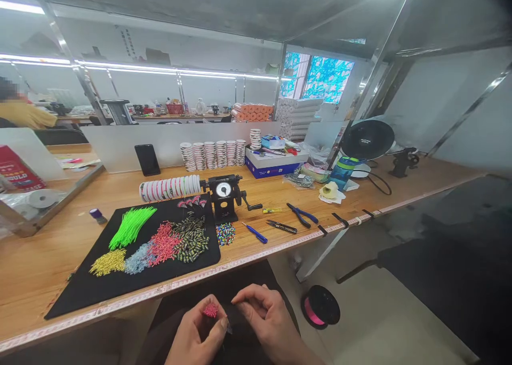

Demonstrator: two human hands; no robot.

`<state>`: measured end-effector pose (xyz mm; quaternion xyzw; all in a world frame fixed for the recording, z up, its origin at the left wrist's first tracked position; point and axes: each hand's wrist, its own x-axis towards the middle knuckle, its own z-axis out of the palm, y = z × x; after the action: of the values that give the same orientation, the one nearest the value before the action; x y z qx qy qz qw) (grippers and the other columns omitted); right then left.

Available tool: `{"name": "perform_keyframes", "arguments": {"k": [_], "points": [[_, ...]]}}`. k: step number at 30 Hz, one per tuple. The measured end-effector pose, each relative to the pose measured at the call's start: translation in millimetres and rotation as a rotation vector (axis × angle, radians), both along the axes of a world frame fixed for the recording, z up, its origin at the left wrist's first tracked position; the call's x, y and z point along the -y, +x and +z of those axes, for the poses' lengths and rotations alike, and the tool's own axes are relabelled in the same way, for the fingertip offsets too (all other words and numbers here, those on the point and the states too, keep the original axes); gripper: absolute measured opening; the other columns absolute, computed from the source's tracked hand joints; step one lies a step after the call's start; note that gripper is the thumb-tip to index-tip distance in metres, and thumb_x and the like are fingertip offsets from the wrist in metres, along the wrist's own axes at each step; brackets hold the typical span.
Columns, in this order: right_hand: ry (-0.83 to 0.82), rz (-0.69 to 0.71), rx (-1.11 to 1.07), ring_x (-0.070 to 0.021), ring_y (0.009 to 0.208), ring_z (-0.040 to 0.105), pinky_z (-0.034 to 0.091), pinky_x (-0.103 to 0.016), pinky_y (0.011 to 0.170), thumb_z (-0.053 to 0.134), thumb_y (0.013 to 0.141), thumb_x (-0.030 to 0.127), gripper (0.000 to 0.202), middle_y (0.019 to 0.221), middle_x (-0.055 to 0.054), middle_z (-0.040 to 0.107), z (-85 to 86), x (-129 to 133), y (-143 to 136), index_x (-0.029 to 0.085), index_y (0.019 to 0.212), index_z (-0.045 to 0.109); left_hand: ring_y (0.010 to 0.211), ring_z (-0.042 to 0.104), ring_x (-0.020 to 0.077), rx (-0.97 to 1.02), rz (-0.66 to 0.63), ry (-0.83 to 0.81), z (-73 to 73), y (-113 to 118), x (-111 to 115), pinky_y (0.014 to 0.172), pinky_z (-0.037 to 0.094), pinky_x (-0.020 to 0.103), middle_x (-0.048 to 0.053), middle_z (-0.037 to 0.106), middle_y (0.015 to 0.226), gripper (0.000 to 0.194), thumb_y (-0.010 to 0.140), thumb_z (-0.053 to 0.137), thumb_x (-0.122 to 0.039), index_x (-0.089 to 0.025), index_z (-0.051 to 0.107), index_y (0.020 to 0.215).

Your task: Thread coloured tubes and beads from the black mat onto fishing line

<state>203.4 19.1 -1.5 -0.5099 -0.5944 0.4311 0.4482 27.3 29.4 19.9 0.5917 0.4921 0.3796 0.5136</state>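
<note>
My left hand [196, 333] is closed in front of the table edge, low in the head view. Between its thumb and curled fingers sits a tight cluster of small pinkish-red pieces [210, 310]. Just to the right, my right hand [270, 322] is pinched, thumb against forefinger; whatever lies in the pinch is too small to make out. Beyond both hands, a black mat [100, 295] carries heaps of small red pieces [165, 242], dark patterned pieces [194, 245], grey-blue pieces [138, 259], yellow pieces [108, 262] and bright green strands [132, 226].
A hand-cranked winder [224, 194] holds a row of white spools [170, 188]. Multicoloured beads [225, 234], a blue screwdriver [255, 233], thread snips [282, 226] and pliers [303, 215] lie near the table edge. A pink-wound reel [320, 307] is on the floor.
</note>
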Motion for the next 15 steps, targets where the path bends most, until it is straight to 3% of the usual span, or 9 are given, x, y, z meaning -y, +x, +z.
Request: {"name": "perform_keyframes", "arguments": {"k": [2, 3, 5, 8, 15], "points": [[0.003, -0.008, 0.016, -0.0156, 0.065, 0.052, 0.035, -0.04, 0.099, 0.062, 0.093, 0.048, 0.028, 0.066, 0.003, 0.057, -2.4, -1.3, -0.1, 0.024, 0.088, 0.075, 0.057, 0.047, 0.0151, -0.066, 0.055, 0.062, -0.2, 1.2, 4.3, 0.056, 0.038, 0.024, -0.003, 0.051, 0.058, 0.027, 0.077, 0.065, -0.042, -0.021, 0.054, 0.063], [-0.007, -0.007, 0.001, -0.0157, 0.066, 0.053, 0.037, -0.039, 0.096, 0.062, 0.093, 0.048, 0.028, 0.068, 0.002, 0.059, -3.3, -1.9, 0.0, 0.024, 0.088, 0.075, 0.055, 0.046, 0.0145, -0.11, 0.084, 0.096, -0.4, 2.0, 6.5, 0.055, 0.037, 0.023, -0.004, 0.05, 0.057, 0.025, 0.077, 0.065, -0.041, -0.021, 0.055, 0.064], [-0.041, 0.011, -0.078, -0.0148, 0.065, 0.049, 0.041, -0.031, 0.076, 0.063, 0.092, 0.049, 0.03, 0.071, 0.001, 0.058, -4.2, -2.9, 0.1, 0.022, 0.089, 0.075, 0.051, 0.043, 0.0131, -0.188, 0.13, 0.169, -1.0, 3.5, 10.3, 0.053, 0.036, 0.023, -0.005, 0.048, 0.055, 0.022, 0.078, 0.064, -0.038, -0.022, 0.056, 0.065], [-0.093, 0.057, -0.24, -0.0124, 0.06, 0.039, 0.03, -0.025, 0.056, 0.067, 0.089, 0.051, 0.033, 0.069, 0.002, 0.053, -2.2, -3.6, 0.1, 0.019, 0.089, 0.073, 0.047, 0.039, 0.0117, -0.244, 0.161, 0.259, -2.3, 5.8, 12.8, 0.051, 0.033, 0.023, -0.007, 0.044, 0.052, 0.018, 0.077, 0.063, -0.035, -0.023, 0.056, 0.064], [-0.136, 0.13, -0.374, -0.0115, 0.061, 0.034, 0.029, -0.025, 0.058, 0.074, 0.084, 0.053, 0.037, 0.065, 0.003, 0.048, 11.6, -2.9, -1.6, 0.017, 0.085, 0.073, 0.045, 0.04, 0.0111, -0.26, 0.164, 0.328, -3.7, 7.8, 11.6, 0.049, 0.033, 0.023, -0.007, 0.046, 0.051, 0.016, 0.077, 0.062, -0.032, -0.024, 0.057, 0.063]]}}
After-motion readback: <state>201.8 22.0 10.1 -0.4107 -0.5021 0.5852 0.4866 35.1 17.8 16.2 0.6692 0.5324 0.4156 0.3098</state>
